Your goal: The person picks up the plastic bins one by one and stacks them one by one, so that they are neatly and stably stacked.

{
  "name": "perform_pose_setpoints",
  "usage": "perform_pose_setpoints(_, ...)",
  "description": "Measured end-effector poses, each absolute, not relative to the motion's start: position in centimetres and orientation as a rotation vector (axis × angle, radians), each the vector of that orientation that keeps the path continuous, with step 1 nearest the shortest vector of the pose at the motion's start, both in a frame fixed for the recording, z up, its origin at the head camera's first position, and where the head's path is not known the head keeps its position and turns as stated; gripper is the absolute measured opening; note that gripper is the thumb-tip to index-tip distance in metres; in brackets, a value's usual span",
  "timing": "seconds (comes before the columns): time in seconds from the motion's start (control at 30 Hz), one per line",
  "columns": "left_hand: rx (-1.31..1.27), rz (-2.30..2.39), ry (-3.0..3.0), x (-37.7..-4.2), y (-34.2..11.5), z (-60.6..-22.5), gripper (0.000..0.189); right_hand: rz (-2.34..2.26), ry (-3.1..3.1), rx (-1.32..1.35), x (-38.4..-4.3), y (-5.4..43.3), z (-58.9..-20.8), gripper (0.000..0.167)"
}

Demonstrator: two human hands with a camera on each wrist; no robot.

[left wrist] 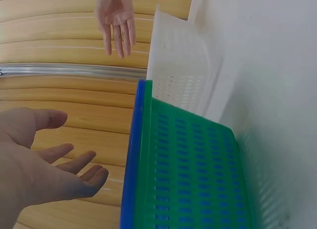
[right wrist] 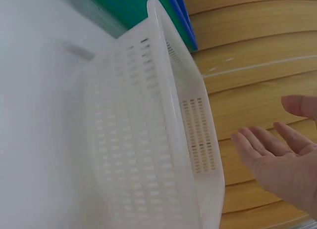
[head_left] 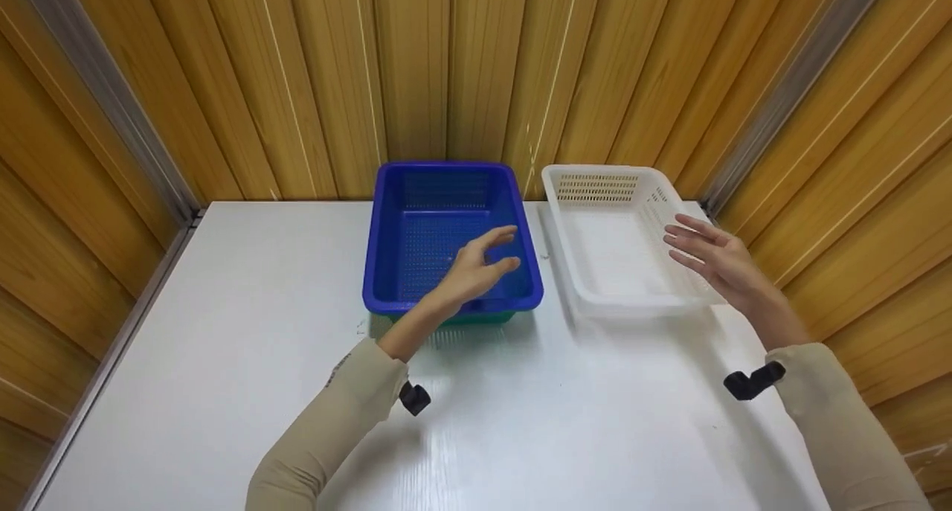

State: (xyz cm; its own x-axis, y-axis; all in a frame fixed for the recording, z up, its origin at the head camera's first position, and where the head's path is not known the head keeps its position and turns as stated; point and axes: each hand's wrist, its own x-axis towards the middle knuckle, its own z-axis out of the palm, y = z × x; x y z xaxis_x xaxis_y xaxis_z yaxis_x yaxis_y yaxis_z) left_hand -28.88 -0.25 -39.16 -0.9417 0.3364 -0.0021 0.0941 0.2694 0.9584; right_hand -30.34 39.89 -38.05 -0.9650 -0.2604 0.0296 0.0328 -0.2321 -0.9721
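Note:
A blue plastic basket (head_left: 378,236) sits nested in a green basket (left wrist: 193,164) near the middle of the table's back edge. Beside it on the right stands a white slotted basket (head_left: 621,303). My left hand (head_left: 476,271) hovers over the front right part of the blue basket, thumb and fingers spread apart and holding nothing. Above the right side of the white basket is my right hand (head_left: 718,262), its fingers extended and nothing in them. The wrist views show both hands apart from the basket rims.
The baskets stand on a white table (head_left: 260,332). Wood-patterned walls (head_left: 446,65) enclose it at the back and both sides, with metal posts (head_left: 788,94) in the corners. A black camera mount (head_left: 753,381) sticks out from the right sleeve and another from the left.

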Motion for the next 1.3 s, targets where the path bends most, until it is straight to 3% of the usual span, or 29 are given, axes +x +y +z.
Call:
perform_pose_setpoints(0.33, 0.6, 1.716, 2.235, -28.5, 4.7, -39.7, 0.058, -2.414, 1.85, -0.236, -30.4, 44.4, -39.5, 0.036)
perform_pose_setpoints(0.87, 0.579, 1.718, 2.205, -28.7, 8.7, -41.0, 0.056, -2.158, 2.409, -0.162, -30.9, 47.5, -43.5, 0.035)
perform_pose_setpoints(1.07, 0.592, 1.682, 2.318, -28.6, 9.8, -41.4, 0.057, -1.972, 2.517, -0.054, -30.8, 47.9, -44.6, 0.065)
perform_pose_setpoints(1.3, 0.507, 1.63, 2.33, -28.0, 11.2, -41.8, 0.06, -2.054, 2.204, 0.009, -30.2, 48.0, -46.1, 0.073)
